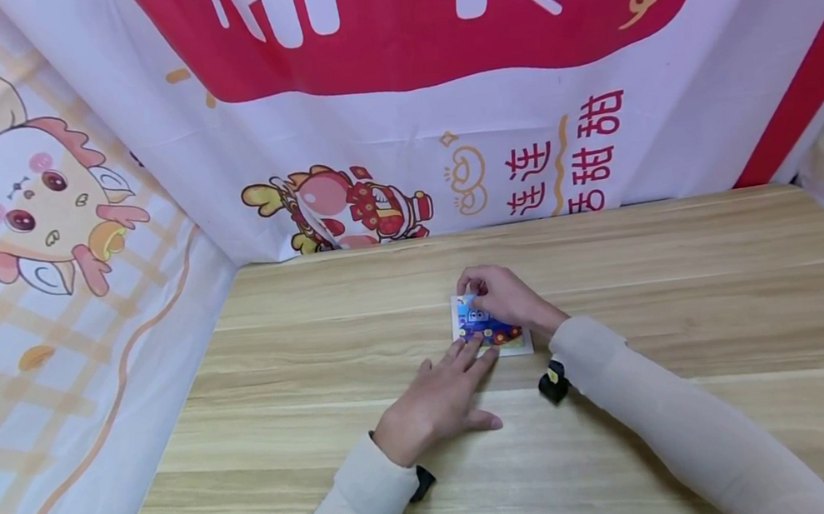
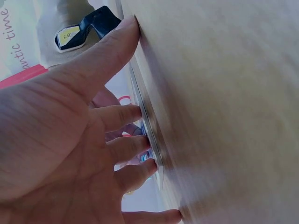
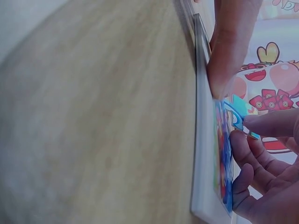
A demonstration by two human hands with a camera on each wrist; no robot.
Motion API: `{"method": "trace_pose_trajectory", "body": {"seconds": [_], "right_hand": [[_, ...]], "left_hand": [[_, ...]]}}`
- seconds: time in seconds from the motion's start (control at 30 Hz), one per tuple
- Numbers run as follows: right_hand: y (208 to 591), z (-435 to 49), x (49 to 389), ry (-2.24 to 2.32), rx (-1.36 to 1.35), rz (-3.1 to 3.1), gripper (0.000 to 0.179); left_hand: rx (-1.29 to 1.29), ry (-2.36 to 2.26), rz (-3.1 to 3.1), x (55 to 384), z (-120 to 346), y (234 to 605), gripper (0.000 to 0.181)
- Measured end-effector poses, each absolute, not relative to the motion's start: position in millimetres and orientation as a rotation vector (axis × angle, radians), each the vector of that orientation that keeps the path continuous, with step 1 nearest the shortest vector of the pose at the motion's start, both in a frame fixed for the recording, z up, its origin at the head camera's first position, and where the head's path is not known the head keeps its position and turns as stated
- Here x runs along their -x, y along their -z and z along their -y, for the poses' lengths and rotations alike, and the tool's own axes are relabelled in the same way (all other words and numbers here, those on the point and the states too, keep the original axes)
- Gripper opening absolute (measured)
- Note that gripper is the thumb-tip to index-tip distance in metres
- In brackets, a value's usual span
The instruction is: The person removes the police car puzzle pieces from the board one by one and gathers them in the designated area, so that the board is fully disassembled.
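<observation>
A small white-edged picture puzzle (image 1: 524, 346) with a blue cartoon vehicle lies flat on the wooden table. My left hand (image 1: 435, 401) spreads its straight fingers along the near edge, with fingertips on the puzzle's lower part and the thumb out on the table. Over the far left part of the picture, my right hand (image 1: 505, 293) pinches a small colourful puzzle piece (image 3: 239, 105) between thumb and fingers. In the right wrist view that piece stands tilted up from the picture's surface, beside the thick pale rim (image 3: 202, 154). The right hand covers part of the picture in the head view.
Wood-grained tabletop (image 1: 303, 369) surrounds the puzzle. A printed cloth (image 1: 398, 124) hangs along the table's back edge, and another patterned cloth (image 1: 89, 341) hangs at the left. Black wrist straps (image 1: 553, 382) sit at both sleeve cuffs.
</observation>
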State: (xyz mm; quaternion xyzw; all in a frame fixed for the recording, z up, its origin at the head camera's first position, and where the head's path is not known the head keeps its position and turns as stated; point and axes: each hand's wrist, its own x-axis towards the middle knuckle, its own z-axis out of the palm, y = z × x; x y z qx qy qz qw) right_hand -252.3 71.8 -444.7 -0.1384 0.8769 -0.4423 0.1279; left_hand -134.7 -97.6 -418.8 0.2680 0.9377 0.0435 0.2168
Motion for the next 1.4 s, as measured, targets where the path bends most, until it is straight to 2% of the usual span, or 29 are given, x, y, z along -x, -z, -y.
{"method": "trace_pose_trajectory", "body": {"seconds": [0.9, 1.4], "right_hand": [[443.6, -80.2, 251.6, 1.406, 0.360, -2.539, 0.020], [434.5, -138.2, 262.1, 1.412, 0.217, -2.529, 0.025]], "left_hand": [[-0.772, -0.125, -2.618, 136.0, 100.4, 421.7, 0.095], [-0.728, -0.150, -2.588, 136.4, 98.4, 419.3, 0.094]]}}
